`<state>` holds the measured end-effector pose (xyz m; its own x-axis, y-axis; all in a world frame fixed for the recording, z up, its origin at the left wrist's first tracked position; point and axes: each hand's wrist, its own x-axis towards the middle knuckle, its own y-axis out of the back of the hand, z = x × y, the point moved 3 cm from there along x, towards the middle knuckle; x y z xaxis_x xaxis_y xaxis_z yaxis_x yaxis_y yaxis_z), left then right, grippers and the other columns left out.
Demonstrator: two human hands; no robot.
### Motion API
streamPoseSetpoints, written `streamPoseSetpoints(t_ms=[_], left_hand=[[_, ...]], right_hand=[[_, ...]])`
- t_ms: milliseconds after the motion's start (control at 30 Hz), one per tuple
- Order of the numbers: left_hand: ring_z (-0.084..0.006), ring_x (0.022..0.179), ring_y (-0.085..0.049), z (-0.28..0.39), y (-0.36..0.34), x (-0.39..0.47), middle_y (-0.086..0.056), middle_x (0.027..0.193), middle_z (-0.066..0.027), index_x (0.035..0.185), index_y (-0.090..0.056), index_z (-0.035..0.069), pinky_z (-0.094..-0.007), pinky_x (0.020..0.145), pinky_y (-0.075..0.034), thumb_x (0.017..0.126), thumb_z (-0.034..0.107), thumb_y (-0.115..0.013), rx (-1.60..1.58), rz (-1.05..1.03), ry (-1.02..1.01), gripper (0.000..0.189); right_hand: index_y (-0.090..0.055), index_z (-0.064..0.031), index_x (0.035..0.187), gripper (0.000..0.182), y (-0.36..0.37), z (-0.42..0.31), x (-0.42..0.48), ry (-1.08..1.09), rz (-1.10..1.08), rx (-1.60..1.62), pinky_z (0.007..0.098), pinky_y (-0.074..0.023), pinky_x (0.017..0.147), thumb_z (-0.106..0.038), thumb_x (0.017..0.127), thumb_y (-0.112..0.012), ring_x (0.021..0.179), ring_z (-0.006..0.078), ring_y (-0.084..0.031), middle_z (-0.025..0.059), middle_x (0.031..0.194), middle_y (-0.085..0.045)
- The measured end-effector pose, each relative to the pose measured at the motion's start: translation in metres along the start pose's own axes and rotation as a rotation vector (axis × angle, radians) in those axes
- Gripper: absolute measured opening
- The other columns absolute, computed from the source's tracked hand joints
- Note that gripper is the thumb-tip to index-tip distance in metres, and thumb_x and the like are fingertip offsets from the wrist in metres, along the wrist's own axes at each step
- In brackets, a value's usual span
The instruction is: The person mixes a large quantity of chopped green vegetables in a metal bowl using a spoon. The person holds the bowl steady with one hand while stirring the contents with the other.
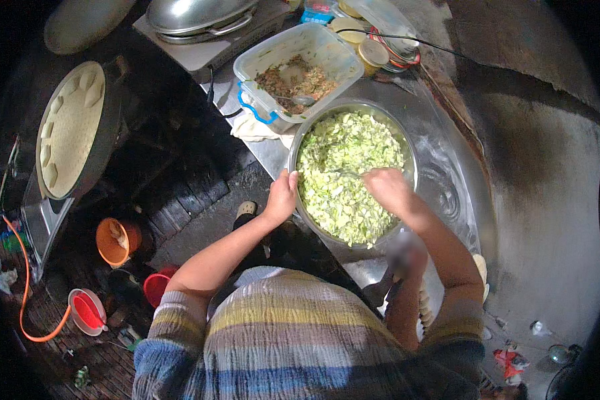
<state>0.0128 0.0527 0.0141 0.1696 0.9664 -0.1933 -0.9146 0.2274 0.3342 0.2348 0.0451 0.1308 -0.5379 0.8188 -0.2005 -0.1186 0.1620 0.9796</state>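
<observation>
A wide stainless steel bowl (413,167) full of chopped pale-green cabbage (352,150) stands on the metal table before me. My left hand (282,196) grips its rim on the left side, with the thumb on the edge. Over the right part of the cabbage, my right hand (387,190) is closed around a thin metal utensil (347,173). The utensil's end is among the cabbage, so its exact kind cannot be told. Just beyond the bowl is a clear plastic box (349,55) with blue clasps. It holds a minced filling (300,77) and a spoon (305,100).
Another person's forearm (402,315) reaches in beneath my right arm. Lidded jars (374,52) and a black cable (410,38) are behind the box. A lidded metal pan (200,17) stands at the back. Left is a round steamer (72,130) with shaped dough pieces; buckets (111,242) stand below.
</observation>
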Motion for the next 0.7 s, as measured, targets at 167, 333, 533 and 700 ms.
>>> streamPoseSetpoints(t_ms=[167,333,533,700], left_hand=[[-0.0180,0.061,-0.052,-0.008,0.017,-0.007,-0.052,0.069,-0.0063,0.088,-0.046,-0.001,-0.0337,0.056,-0.043,0.093,0.032,-0.035,-0.171,-0.304,0.070,0.035],[-0.0121,0.059,-0.053,-0.037,0.030,-0.026,-0.054,0.070,-0.0048,0.091,-0.045,0.004,-0.0246,0.053,-0.044,0.093,0.032,-0.035,-0.235,-0.372,0.199,0.030],[-0.0130,0.057,-0.054,-0.046,0.039,-0.035,-0.054,0.067,-0.0057,0.090,-0.044,0.003,-0.0254,0.051,-0.046,0.093,0.028,-0.036,-0.319,-0.360,0.300,0.026],[-0.0131,0.057,-0.054,-0.046,0.053,-0.031,-0.054,0.068,-0.0060,0.091,-0.043,0.004,-0.0246,0.052,-0.046,0.093,0.028,-0.037,-0.304,-0.337,0.284,0.026]], right_hand=[[-0.063,-0.0059,0.070,0.008,0.062,-0.001,-0.041,-0.234,0.289,0.066,0.0344,-0.0488,0.059,-0.011,0.072,-0.057,0.065,0.0229,-0.060,0.0102,0.066,-0.060],[-0.062,-0.0074,0.069,0.008,0.026,-0.044,-0.028,-0.254,0.163,0.347,0.0345,-0.0490,0.058,-0.012,0.072,-0.057,0.063,0.0232,-0.060,0.0096,0.065,-0.060],[-0.060,-0.0066,0.062,0.007,-0.024,-0.039,0.018,-0.337,-0.077,0.202,0.0373,-0.0492,0.056,-0.005,0.066,-0.054,0.057,0.0256,-0.059,0.0118,0.061,-0.059],[-0.063,-0.0082,0.064,0.010,0.021,0.014,-0.016,-0.488,0.158,0.176,0.0396,-0.0477,0.057,-0.011,0.070,-0.054,0.059,0.0275,-0.060,0.0122,0.062,-0.060]])
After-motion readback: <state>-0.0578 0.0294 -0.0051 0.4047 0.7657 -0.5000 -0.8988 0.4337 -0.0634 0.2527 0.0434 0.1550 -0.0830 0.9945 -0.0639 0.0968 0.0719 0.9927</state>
